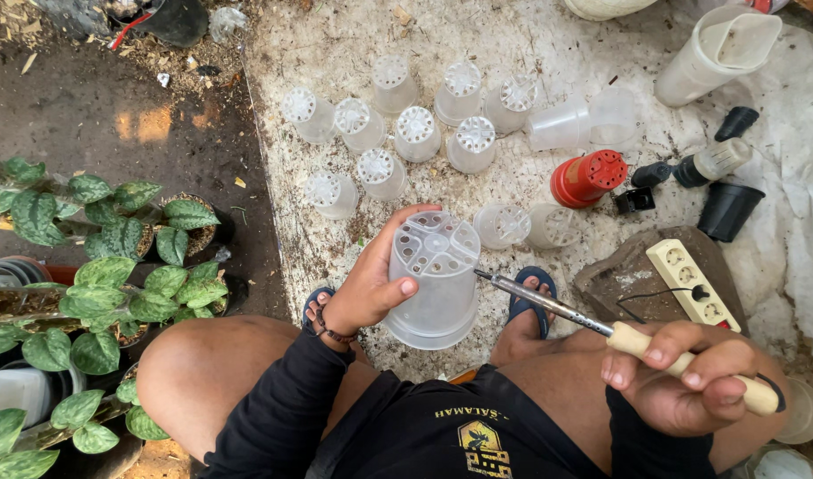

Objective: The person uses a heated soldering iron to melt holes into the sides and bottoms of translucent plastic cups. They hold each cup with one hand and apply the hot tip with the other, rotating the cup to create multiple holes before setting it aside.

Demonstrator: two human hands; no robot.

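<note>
left hand (pixel 366 293): wrapped firm round clear plastic pot (pixel 433 279), base up.
right hand (pixel 690 377): fist closed on soldering iron (pixel 566 310), tip at pot wall.
step: piercing wall; next needs steady tip.

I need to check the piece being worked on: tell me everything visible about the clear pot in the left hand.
The clear plastic pot is a translucent, slightly tapered round cup, held upside down and tilted so its base faces the camera. The base shows a spoked pattern of slots and holes around a small centre disc. Its thicker rim points down toward the knees. The left hand grips its side, fingers wrapped over the base edge and thumb on the wall. The metal tip of the soldering iron, held in the right hand, touches its upper right side.
</note>
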